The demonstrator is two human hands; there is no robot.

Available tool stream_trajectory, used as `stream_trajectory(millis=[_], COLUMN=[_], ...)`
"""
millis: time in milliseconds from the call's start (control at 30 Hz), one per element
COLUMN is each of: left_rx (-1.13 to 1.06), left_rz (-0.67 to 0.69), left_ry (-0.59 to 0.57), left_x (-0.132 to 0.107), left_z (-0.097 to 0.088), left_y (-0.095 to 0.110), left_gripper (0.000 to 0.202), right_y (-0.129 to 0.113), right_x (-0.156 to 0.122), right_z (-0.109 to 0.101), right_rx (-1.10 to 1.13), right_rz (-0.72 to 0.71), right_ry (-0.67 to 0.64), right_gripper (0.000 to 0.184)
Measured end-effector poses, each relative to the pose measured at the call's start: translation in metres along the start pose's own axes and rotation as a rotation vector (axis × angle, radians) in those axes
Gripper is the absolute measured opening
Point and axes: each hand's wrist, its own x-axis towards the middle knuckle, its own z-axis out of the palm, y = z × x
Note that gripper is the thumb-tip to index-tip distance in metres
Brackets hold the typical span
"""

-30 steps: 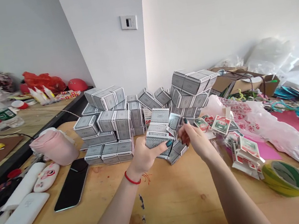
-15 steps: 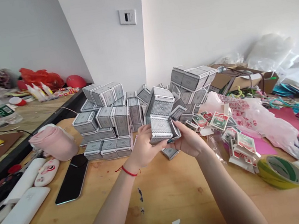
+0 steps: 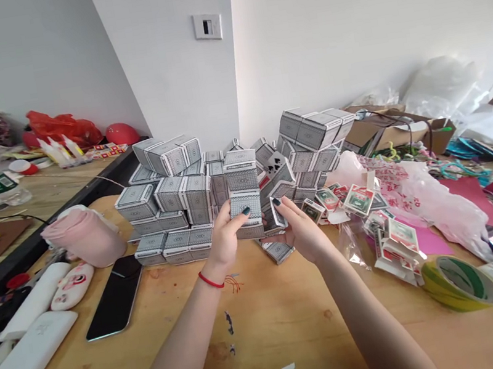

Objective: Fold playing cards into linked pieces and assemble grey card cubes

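My left hand [image 3: 226, 242] grips a block of joined grey patterned card boxes [image 3: 243, 192], held upright above the wooden table [image 3: 269, 324]. A red string circles that wrist. My right hand [image 3: 299, 230] holds the block's right side, fingertips on a folded flap showing a spade mark. Behind stands a stack of the same grey boxes [image 3: 169, 203], with another group [image 3: 315, 130] to the right. One small grey box [image 3: 278, 250] lies on the table under my hands.
A black phone [image 3: 111, 297] and a pink roll [image 3: 85, 236] lie at the left, beside white cases [image 3: 22, 363]. To the right are loose red-and-green card packs [image 3: 390, 236], a plastic bag [image 3: 427, 199] and a yellow-green tape roll [image 3: 461, 281].
The block has been turned upright and shifted left. Both hands moved slightly left and lower with it. The head view has drifted a little.
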Motion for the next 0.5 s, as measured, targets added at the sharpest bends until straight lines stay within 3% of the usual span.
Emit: stream_trajectory(millis=[100,267,500], left_rx=[-0.064,-0.018,0.137], left_rz=[-0.057,-0.020,-0.015], left_ry=[0.061,0.203,0.226], left_x=[0.001,0.002,-0.007], left_z=[-0.001,0.002,0.005], left_y=[-0.004,-0.011,-0.030], left_gripper=[0.033,0.026,0.022], right_y=[0.003,0.014,0.050], right_x=[0.000,-0.002,-0.001], right_z=[0.005,0.012,0.010], right_rx=[-0.038,0.068,0.206], right_rz=[-0.004,-0.002,-0.019], right_ry=[0.021,0.019,0.075], right_gripper=[0.039,0.048,0.056])
